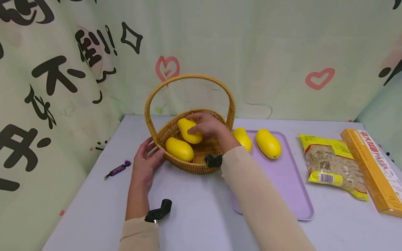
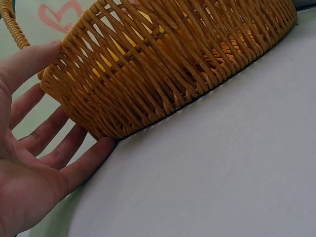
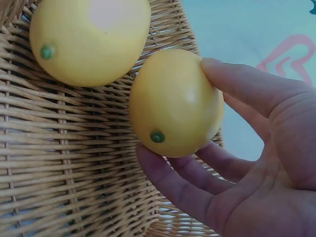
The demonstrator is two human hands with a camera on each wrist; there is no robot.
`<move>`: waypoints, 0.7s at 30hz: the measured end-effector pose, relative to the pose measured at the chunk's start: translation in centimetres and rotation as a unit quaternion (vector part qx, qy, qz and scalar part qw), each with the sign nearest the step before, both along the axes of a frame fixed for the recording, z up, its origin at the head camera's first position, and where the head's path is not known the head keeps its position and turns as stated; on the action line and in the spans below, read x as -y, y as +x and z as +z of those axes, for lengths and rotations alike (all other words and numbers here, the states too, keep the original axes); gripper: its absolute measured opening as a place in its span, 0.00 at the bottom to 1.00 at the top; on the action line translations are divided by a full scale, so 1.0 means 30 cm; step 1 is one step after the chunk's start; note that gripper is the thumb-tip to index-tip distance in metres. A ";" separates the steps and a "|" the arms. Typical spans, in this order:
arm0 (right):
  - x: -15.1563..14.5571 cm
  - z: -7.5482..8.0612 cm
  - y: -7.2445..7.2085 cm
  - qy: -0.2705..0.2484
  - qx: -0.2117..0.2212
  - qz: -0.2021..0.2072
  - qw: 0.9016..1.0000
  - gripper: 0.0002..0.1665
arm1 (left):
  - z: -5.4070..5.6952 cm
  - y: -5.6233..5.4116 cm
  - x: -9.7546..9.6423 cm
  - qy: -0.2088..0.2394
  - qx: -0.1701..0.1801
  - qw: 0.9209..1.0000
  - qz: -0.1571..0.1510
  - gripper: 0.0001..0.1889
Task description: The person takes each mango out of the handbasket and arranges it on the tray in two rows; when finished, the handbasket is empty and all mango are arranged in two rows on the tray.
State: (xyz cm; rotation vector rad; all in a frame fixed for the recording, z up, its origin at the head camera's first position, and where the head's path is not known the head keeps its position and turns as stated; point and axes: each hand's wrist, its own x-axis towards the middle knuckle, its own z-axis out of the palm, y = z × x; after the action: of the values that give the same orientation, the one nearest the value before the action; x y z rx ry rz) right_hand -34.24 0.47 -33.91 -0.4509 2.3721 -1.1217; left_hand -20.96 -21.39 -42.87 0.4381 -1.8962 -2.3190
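A wicker basket [image 1: 198, 169] with a tall hoop handle stands on the table, with two yellow mangoes inside. My left hand [image 1: 147, 162] holds the basket's left end, thumb at the rim and fingers against the outer wall, some fingertips hidden behind the wicker. Inside the basket, my right hand [image 1: 205, 125] grips the rear mango [image 1: 185, 127] between thumb and fingers; its green stem nub shows in the right wrist view. The other mango [image 1: 179, 149] lies at the basket's front left. In the left wrist view, yellow shows through the basket weave [image 2: 148, 84].
A lilac tray [image 1: 301, 198] right of the basket bears two more mangoes, one [image 1: 268, 143] in full view and one [image 1: 242, 138] partly behind my right forearm. Farther right lie a yellow-and-clear food bag [image 1: 334, 164] and an orange pasta box [image 1: 373, 170]. A purple-wrapped candy [image 1: 117, 169] lies at left.
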 end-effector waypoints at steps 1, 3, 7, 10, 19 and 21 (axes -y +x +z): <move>-0.004 0.005 0.002 -0.003 -0.010 -0.001 1.000 0.34 | 0.001 -0.001 -0.001 -0.001 -0.002 1.000 -0.001 0.38; -0.011 0.016 0.006 -0.004 -0.028 -0.001 1.000 0.34 | 0.004 -0.003 -0.002 -0.005 -0.006 1.000 -0.001 0.38; -0.020 0.039 0.023 -0.013 -0.048 -0.002 0.999 0.35 | 0.002 -0.002 -0.003 -0.004 -0.006 1.000 -0.002 0.38; -0.023 0.059 0.038 -0.024 -0.054 -0.004 0.998 0.36 | -0.001 0.001 -0.003 0.000 -0.004 1.000 0.001 0.38; -0.037 0.114 0.086 -0.054 -0.066 -0.022 0.996 0.37 | -0.002 0.004 -0.002 0.001 -0.004 1.000 -0.001 0.39; -0.044 0.121 0.096 -0.052 -0.072 -0.028 0.996 0.36 | 0.000 0.003 -0.002 0.002 -0.004 1.000 -0.003 0.39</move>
State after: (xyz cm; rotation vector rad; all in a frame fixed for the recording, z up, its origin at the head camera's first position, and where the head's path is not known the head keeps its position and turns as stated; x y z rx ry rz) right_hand -31.35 1.79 -30.28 -0.5188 2.4712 -1.2826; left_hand -20.88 -21.32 -42.87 0.4235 -1.8931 -2.3259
